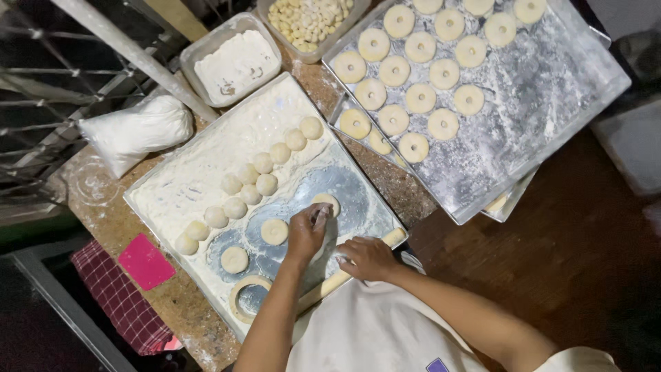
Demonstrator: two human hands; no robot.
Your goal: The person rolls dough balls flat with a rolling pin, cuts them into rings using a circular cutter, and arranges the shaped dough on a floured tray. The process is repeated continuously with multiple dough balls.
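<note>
My left hand [306, 233] reaches over a floured metal tray [172, 182], its fingertips pinching a flattened dough disc [325, 202] on the tray's bare patch. My right hand [368, 258] lies curled over a wooden rolling pin [329, 284] that rests along the tray's near edge. Two more flat discs [274, 231] [234, 260] lie just left of my left hand. A curved row of several round dough balls [265, 165] crosses the flour behind them. A round ring cutter [246, 296] sits at the tray's near corner.
To the upper right, a second floured tray [551, 96] holds several ring-shaped dough pieces [420, 98]. Behind are a tub of flour [234, 65], a tub of small dough pieces [310, 21] and a white bag [138, 129]. A pink scraper [144, 262] and checked cloth [120, 303] lie at left.
</note>
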